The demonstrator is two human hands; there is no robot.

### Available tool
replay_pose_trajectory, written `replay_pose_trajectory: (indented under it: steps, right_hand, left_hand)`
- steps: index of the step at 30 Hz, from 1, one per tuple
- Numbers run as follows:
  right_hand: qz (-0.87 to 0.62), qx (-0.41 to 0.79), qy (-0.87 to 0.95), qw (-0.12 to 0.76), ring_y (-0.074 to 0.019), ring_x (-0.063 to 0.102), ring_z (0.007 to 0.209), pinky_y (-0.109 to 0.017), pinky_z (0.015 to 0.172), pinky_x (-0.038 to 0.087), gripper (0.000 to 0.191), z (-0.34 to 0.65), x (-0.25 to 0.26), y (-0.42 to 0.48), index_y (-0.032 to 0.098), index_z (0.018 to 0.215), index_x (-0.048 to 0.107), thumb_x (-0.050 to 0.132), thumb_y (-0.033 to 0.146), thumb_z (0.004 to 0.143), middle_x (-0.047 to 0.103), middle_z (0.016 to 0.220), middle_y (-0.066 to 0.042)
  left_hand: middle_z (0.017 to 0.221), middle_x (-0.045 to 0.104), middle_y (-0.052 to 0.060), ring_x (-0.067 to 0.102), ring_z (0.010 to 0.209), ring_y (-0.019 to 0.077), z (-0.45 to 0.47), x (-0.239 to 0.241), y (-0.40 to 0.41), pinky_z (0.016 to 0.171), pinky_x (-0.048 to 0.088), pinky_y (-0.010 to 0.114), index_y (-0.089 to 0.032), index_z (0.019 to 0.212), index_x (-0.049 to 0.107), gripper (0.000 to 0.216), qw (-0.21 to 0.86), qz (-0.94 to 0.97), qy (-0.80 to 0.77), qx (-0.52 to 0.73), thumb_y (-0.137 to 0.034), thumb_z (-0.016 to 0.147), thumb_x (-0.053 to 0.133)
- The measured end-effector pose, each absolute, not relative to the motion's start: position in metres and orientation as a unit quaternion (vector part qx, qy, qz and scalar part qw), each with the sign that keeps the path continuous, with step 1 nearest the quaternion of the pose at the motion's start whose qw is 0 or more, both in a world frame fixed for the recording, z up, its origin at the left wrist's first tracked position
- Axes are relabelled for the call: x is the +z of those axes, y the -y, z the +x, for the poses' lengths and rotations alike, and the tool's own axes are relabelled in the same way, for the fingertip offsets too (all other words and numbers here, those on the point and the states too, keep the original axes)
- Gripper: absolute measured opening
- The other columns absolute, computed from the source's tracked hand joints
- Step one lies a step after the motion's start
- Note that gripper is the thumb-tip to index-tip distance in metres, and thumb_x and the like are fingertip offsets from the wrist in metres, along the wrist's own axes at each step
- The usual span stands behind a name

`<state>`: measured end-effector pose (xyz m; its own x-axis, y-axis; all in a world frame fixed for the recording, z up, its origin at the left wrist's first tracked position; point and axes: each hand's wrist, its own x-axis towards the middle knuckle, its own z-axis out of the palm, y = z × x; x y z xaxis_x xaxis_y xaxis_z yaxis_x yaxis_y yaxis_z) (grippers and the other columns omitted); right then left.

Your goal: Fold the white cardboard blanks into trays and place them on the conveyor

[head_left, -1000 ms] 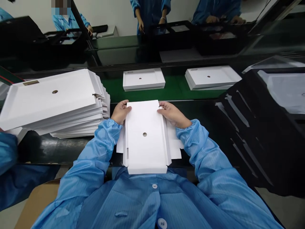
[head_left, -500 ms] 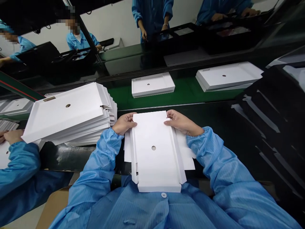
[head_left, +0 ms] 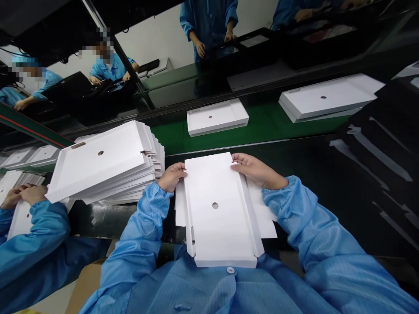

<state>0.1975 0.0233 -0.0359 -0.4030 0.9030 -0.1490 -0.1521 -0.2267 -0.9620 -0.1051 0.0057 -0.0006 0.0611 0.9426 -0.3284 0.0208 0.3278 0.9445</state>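
The left hand [head_left: 172, 176] grips the white cardboard tray [head_left: 225, 229] at its far left corner; the right hand [head_left: 258, 170] grips the far right corner, thumb on top and fingers curled at the edge. The tray is located directly in front of the person's body, with its near end wall folded up, both long side flaps raised at an angle, and a round hole in its base panel. Flat white card [head_left: 264, 218] projects from beneath the tray on both sides. A leaning stack of white trays [head_left: 101, 163] stands on the black worktable [head_left: 304, 161], beside the left hand. Beyond the worktable, a green conveyor belt [head_left: 262, 120] carries two groups of white trays, one centre [head_left: 218, 117], one right [head_left: 329, 98]. At far left, a co-worker's hands [head_left: 31, 194] are at another white tray [head_left: 21, 220].
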Motion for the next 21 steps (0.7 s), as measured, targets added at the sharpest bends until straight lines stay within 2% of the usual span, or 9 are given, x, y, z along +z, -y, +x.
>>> replay_pose_trajectory:
  steps: [10, 16, 21]
  right_hand:
    - [-0.362, 0.659, 0.533, 0.388, -0.0183, 0.064, 0.087, -0.035, 0.08, 0.054, 0.029, 0.202, -0.038, -0.024, 0.023, 0.098, 0.059, 0.073, 0.033, 0.074, 0.067, 0.094, -0.002]
    - [-0.388, 0.582, 0.616, 0.361, -0.0166, 0.058, 0.082, -0.032, 0.075, 0.05, 0.023, 0.204, -0.043, -0.029, 0.023, 0.093, 0.055, 0.067, 0.03, 0.074, 0.059, 0.086, 0.002]
    - [-0.395, 0.494, 0.716, 0.295, -0.0209, 0.059, 0.091, -0.036, 0.081, 0.051, 0.025, 0.21, -0.039, -0.028, 0.024, 0.097, 0.058, 0.068, 0.03, 0.075, 0.063, 0.096, -0.001]
  left_hand:
    - [0.068, 0.063, -0.002, 0.057, 0.061, 0.0128, -0.105, -0.004, -0.008, 0.058, 0.043, 0.025, -0.019, 0.075, 0.061, 0.025, 0.578, 0.472, -0.554, 0.368, -0.02, 0.051, 0.068]
    - [0.093, 0.067, 0.002, 0.063, 0.084, 0.0174, -0.111, 0.003, -0.013, 0.079, 0.051, 0.031, -0.019, 0.095, 0.064, 0.035, 0.49, 0.636, -0.54, 0.251, -0.019, 0.06, 0.066]
    - [0.116, 0.059, 0.008, 0.06, 0.108, 0.0244, -0.119, 0.007, -0.014, 0.095, 0.051, 0.036, -0.019, 0.092, 0.069, 0.029, 0.388, 0.741, -0.523, 0.164, -0.025, 0.064, 0.07]
